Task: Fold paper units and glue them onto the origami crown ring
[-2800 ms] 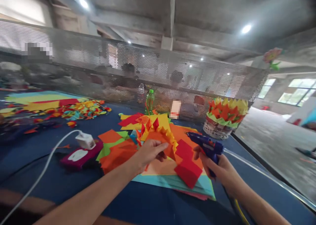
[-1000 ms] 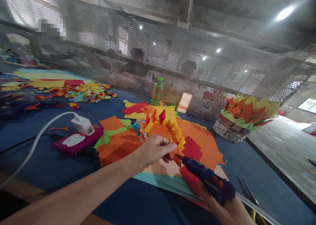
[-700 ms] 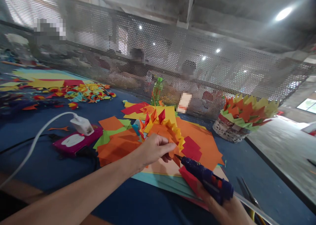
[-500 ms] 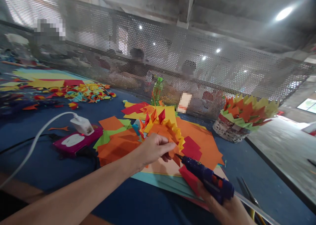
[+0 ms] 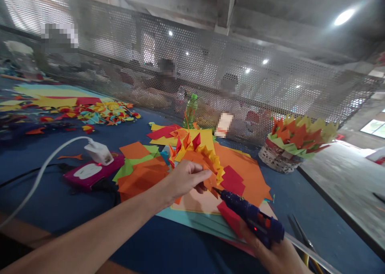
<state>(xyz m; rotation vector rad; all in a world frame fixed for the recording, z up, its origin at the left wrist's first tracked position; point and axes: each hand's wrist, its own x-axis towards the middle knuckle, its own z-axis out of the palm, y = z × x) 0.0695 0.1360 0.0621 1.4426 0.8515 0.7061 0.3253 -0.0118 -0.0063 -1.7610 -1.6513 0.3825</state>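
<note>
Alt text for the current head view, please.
A person's right hand holds a blue glue gun, its nozzle pointed at an orange paper piece pinched in the left hand. Colored paper sheets lie beneath on a blue table, with a magenta power strip to the left and a woven basket of pointed paper petals to the right.

No legible text, no readable labels, no brands, numbers or signs
</note>
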